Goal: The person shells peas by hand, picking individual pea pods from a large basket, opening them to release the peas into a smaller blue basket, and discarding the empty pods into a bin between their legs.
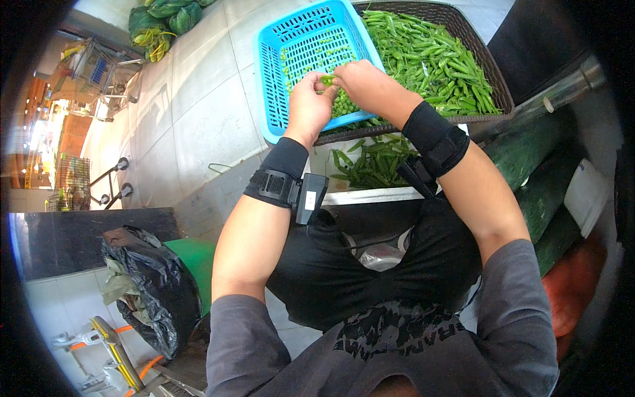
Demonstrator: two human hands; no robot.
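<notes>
Over the near part of a blue plastic basket point(272, 106), my left hand point(310, 106) and my right hand point(364, 87) meet at a green pea pod point(327, 79). Fingers of both hands are on the pod. Loose shelled peas point(344, 105) lie on the basket's floor, thickest near my hands. The basket rests partly on a brown woven tray point(503, 104) heaped with whole pea pods point(431, 59). Below my wrists, a white box point(369, 196) holds more pods point(374, 159).
A green bin point(191, 258) lined with a black bag point(158, 278) stands at the left. Filled green bags point(171, 15) and a shopping cart point(96, 67) are at the upper left. Large dark green gourds point(526, 164) lie at the right.
</notes>
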